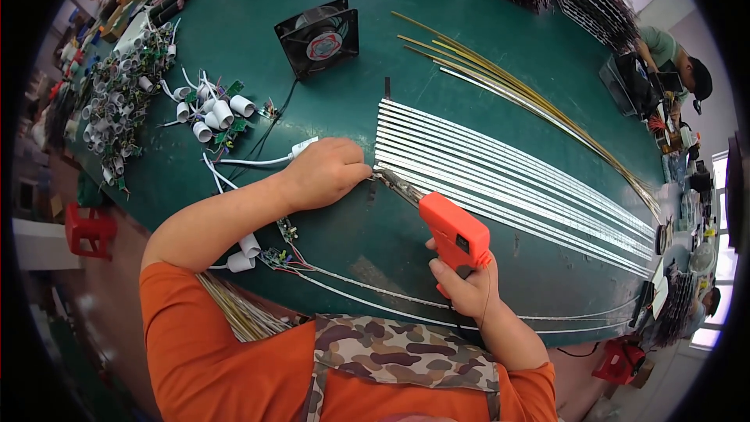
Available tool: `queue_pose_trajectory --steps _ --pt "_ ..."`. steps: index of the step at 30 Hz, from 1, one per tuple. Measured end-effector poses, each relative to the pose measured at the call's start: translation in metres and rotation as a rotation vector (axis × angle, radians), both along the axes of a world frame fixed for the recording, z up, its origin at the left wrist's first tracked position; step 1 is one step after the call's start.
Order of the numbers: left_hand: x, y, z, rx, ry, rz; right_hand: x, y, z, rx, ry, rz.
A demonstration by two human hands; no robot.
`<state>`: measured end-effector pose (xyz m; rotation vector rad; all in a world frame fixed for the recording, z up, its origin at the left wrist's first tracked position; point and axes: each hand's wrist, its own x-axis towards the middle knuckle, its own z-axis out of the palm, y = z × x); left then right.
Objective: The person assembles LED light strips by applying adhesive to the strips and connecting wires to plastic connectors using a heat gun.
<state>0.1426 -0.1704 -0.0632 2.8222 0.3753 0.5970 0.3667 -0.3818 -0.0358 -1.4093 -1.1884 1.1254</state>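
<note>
My right hand (470, 291) is wrapped round the grip of a red-orange soldering gun (455, 228). Its metal tip points left and meets the near-left end of a row of silvery LED strips (500, 181) laid side by side. My left hand (334, 173) is closed in a pinch right at that tip; what the fingertips hold is too small to make out. Behind the left wrist shows a white plug-like piece (304, 147) with a white cable. Near my left forearm lie white cylindrical sockets (249, 247) with a small circuit board (275, 258) and thin wires.
A black fan (320, 39) stands on the green table (328, 105). Several sockets with boards (221, 114) lie left, beside a larger heap (117, 105). Yellowish strips (500, 70) stretch along the far right. Two long white strips (375, 287) curve along the near edge. A person (673, 62) works at far right.
</note>
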Motion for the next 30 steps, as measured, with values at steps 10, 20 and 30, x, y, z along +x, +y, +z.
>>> queue_pose_trajectory --steps 10,20,30 --pt "-0.001 0.000 -0.001 -0.006 -0.010 0.006 0.005 -0.007 0.012 0.071 0.038 -0.089" --pt "0.000 0.001 -0.002 -0.005 -0.015 -0.003 0.010 -0.008 0.015 0.051 0.137 -0.112" --pt "0.001 0.000 0.000 -0.011 -0.006 -0.005 0.011 -0.012 0.007 0.070 0.188 -0.072"
